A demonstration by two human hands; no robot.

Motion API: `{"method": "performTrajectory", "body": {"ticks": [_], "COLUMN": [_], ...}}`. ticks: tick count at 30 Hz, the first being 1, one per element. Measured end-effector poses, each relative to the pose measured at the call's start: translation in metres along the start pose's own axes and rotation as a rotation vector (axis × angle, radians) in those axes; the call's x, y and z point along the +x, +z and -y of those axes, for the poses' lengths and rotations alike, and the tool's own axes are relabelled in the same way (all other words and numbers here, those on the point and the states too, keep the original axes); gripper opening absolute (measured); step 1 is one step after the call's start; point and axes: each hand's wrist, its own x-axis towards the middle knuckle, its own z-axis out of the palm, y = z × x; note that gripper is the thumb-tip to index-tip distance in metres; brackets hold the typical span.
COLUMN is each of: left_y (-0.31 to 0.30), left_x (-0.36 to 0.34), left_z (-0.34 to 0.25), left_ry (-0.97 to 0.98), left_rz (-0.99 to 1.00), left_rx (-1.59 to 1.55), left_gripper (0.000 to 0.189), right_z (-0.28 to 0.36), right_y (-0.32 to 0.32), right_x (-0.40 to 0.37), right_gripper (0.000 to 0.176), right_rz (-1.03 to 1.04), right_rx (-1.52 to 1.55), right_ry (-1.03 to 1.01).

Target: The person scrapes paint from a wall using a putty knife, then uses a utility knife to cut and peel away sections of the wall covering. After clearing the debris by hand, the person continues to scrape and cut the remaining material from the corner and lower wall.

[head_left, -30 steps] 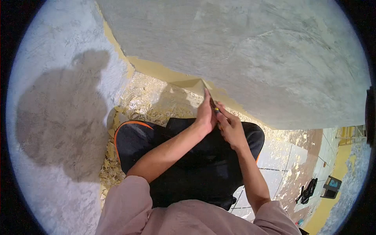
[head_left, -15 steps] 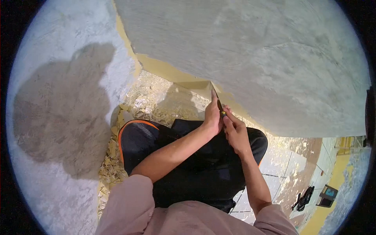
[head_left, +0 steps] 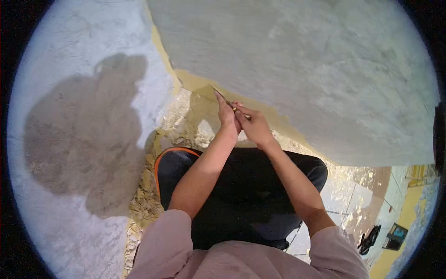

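Observation:
A scraper (head_left: 224,97) with a thin blade and a dark handle with a yellow mark is in both my hands. Its tip touches the yellow strip (head_left: 200,83) low on the grey wall, close to the corner. My right hand (head_left: 256,128) is closed round the handle, whose end shows past the fingers. My left hand (head_left: 227,116) grips farther forward, one finger stretched along the blade. The fingers partly cover the tool.
A whitish wall (head_left: 93,242) with my shadow rises at left, meeting the grey wall (head_left: 297,69) ahead. Pale flakes (head_left: 146,200) litter the floor beside my crossed legs (head_left: 246,195). Floor tiles (head_left: 360,197), a black cable (head_left: 370,239) and a dark box (head_left: 396,236) lie at right.
Both hands and the scraper have moved left along the yellow strip, toward the corner. The scraper now slants more to the left. The view has shifted slightly.

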Motion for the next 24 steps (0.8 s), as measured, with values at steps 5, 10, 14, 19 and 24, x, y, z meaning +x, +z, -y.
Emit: {"method": "performTrajectory", "body": {"ticks": [5, 10, 14, 19, 24], "left_y": [-0.002, 0.011, -0.002, 0.004, -0.001], "left_x": [-0.024, -0.039, -0.008, -0.033, -0.007], "left_z": [0.025, 0.021, -0.016, -0.013, -0.044], "left_ry": [-0.021, -0.082, 0.032, -0.194, -0.051], "left_rz": [-0.067, -0.038, -0.062, -0.002, 0.047], "left_rx": [0.115, 0.125, -0.008, 0.091, -0.022], "left_gripper": [0.057, 0.055, 0.052, 0.044, 0.048], "right_z": [0.02, 0.005, 0.023, 0.045, 0.044], "right_y": [-0.013, -0.012, 0.021, 0.013, 0.032], "right_x": [-0.044, -0.053, -0.025, -0.051, -0.017], "right_gripper": [0.034, 0.034, 0.034, 0.034, 0.035], "right_rz": [-0.039, -0.133, -0.094, -0.13, -0.054], "right_rx": [0.025, 0.126, 0.078, 0.318, 0.172], "right_ry": [0.086, 0.02, -0.08, 0.159, 0.011]}}
